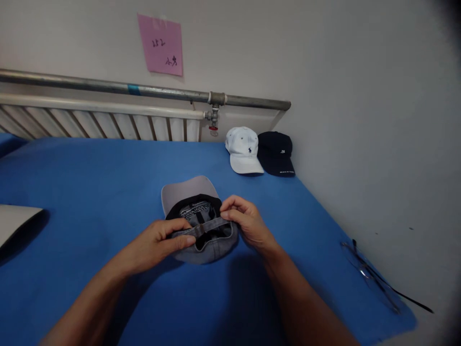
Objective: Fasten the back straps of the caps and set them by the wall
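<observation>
A grey baseball cap [212,252] lies upside down on the blue sheet, its brim pointing away from me and its dark inside showing. The strap with its small buckle spans the back opening on my side. My left hand [163,242] pinches the strap's left part between thumb and fingers. At the strap's right end, my right hand [248,223] grips the cap's edge with thumb and index finger. Farther back, a white cap [243,149] and a dark navy cap [275,151] sit side by side, brims toward me.
Eyeglasses [370,274] rest near the right edge of the blue sheet [108,182]. At the left is a white object [18,221], partly out of view. Behind run a metal pipe [90,84] and a radiator [118,125]; a pink note [161,45] hangs on the wall.
</observation>
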Motion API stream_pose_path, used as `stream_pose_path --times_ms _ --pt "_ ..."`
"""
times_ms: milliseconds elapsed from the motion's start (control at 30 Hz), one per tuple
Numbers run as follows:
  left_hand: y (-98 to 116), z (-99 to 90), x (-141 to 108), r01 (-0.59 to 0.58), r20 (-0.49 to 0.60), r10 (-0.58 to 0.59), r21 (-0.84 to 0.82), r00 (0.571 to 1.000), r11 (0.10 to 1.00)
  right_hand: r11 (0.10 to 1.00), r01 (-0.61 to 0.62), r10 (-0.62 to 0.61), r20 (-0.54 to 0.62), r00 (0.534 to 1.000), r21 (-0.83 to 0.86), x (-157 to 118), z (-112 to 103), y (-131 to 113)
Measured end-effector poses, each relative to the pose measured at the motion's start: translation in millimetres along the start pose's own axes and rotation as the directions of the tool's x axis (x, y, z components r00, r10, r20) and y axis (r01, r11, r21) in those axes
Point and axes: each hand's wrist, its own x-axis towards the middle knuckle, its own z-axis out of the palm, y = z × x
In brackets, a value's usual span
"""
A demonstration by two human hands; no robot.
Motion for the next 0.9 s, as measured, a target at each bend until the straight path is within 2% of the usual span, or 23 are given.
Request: stream_pose_path --times_ms 233,333,400,467,533,600,700,767,900 --pt "0 1.0 1 -0.072 0.036 0.068 0.143 0.997 0.987 0.999 0.006 -0.006 -0.005 1.000 -0.036 0 0 -1" --pt "-1 -0.3 1 -0.073 0.037 0.068 0.160 0.997 0.984 0.974 0.075 -0.079 -0.006 0.997 -0.213 -2 4 -2" --pt "-2 -1.3 0 -0.076 0.055 0.068 0.166 0.996 0.983 0.883 0.222 -0.228 0.036 0.973 -0.414 -6 8 -3" --pt "-2 -1.9 -1 -0.082 0.082 0.069 0.157 0.994 0.984 0.720 0.399 -0.392 0.142 0.909 -0.568 -9 12 -4" --pt "-2 -2.3 -2 -0.082 0.098 0.069 0.141 0.993 0.987 0.589 0.516 -0.470 0.256 0.845 -0.622 -13 16 -4" --pt "-1 -2.6 -2 -0.083 0.098 0.070 0.130 0.993 0.988 0.548 0.561 -0.463 0.334 0.821 -0.620 -16 19 -5" --pt "-1 -2.8 -2 -0.086 0.116 0.073 0.108 0.991 0.990 0.552 0.569 -0.389 0.415 0.822 -0.609 -19 20 -6" --pt "-1 -2.6 -2 -0.082 0.134 0.071 0.078 0.988 0.994 0.549 0.572 -0.360 0.444 0.820 -0.610 -20 20 -6" --pt "0 -1.4 -3 -0.069 0.147 0.065 0.023 0.987 0.997 0.552 0.589 -0.380 0.451 0.808 -0.590 -21 21 -5"
